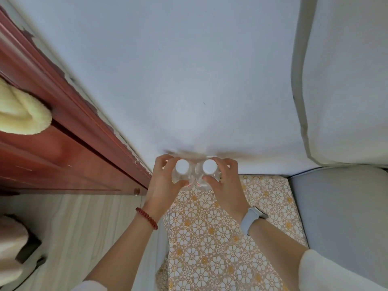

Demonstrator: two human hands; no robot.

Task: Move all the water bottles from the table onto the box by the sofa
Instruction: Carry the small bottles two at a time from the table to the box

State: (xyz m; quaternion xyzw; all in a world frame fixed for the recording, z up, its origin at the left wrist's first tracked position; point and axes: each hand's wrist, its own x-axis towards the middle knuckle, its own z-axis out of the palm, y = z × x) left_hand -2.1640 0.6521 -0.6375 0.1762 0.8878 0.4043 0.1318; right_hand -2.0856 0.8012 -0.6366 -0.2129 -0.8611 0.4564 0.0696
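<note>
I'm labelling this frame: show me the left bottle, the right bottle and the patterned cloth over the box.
left bottle (182,166): head view, on its white cap.
right bottle (209,166): head view, on its white cap.
patterned cloth (212,244): head view, on a bare flowered stretch between the forearms.

Clear glossy plastic bottles (190,177), smooth white caps (182,166). Patterned lace-like cloth (220,234) at 6 o'clock. Glossy red-brown wood cabinet (63,148) at 9 o'clock. Matt grey fabric sofa (340,206).
</note>
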